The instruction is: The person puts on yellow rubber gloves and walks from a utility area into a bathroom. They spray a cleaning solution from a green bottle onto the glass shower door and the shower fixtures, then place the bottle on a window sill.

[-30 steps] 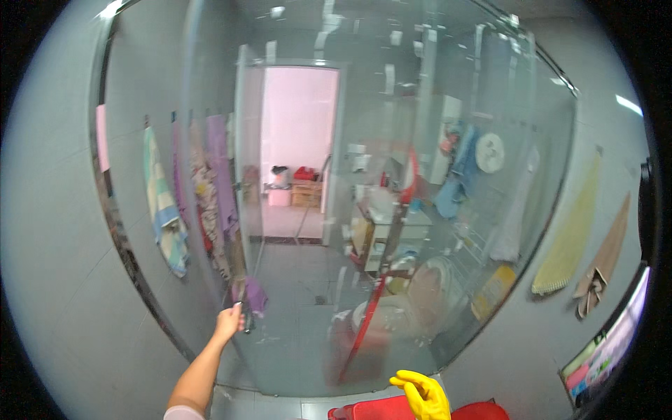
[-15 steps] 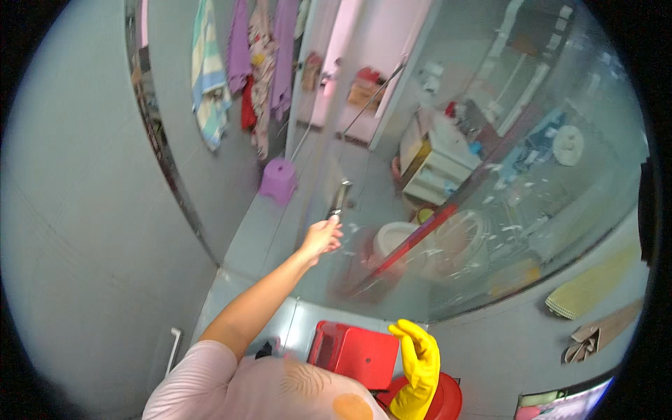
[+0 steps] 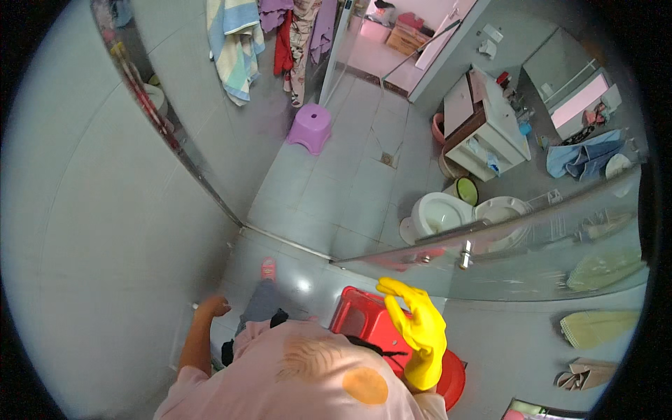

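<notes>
My right hand (image 3: 420, 325) wears a yellow rubber glove and is raised over a red plastic stool (image 3: 374, 322). Its fingers are stretched and slightly bent, with nothing between them. On the left, my bare left hand (image 3: 214, 306) is low beside the grey wall; its fingers are smeared, and I cannot tell whether they hold anything. Neither hand touches the glass door (image 3: 392, 262), which stands swung outward to the right with its metal handle (image 3: 465, 255) showing. My foot in a pink slipper (image 3: 268, 269) is on the tiles inside the doorway.
A low sill (image 3: 290, 245) crosses the floor at the doorway. Beyond it are a purple stool (image 3: 311, 129), a toilet (image 3: 441, 213), a green-topped bin (image 3: 465, 190) and a white cabinet (image 3: 483, 133). Towels (image 3: 234, 49) hang at the far left. A red round lid or basin (image 3: 453, 378) lies near my right arm.
The glass door has swung outward to the right. My left hand has let go of its handle and dropped back to the left. The gloved right hand stays raised.
</notes>
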{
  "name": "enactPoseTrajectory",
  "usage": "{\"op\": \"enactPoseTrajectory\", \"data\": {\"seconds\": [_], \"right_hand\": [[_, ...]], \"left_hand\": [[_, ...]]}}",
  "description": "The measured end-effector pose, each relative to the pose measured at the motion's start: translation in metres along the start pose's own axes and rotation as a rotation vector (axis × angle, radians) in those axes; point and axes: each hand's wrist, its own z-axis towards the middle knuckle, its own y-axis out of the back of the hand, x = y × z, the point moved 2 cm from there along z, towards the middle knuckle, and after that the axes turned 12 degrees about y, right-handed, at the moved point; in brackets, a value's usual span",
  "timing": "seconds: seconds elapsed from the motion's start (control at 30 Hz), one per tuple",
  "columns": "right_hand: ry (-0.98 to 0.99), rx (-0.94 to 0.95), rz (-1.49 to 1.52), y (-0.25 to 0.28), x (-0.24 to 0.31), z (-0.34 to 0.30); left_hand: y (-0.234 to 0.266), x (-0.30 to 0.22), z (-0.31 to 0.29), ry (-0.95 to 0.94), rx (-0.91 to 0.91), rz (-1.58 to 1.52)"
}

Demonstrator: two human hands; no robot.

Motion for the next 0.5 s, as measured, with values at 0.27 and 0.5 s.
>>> {"op": "enactPoseTrajectory", "data": {"seconds": [0.27, 0.5], "right_hand": [[-0.046, 0.060, 0.040, -0.053, -0.025, 0.165], [-0.187, -0.243, -0.171, -0.027, -0.070, 0.246]], "left_hand": [[0.104, 0.042, 0.060, -0.003, 0.017, -0.357], [0.269, -0.076, 0.111, -0.250, -0.159, 0.093]]}}
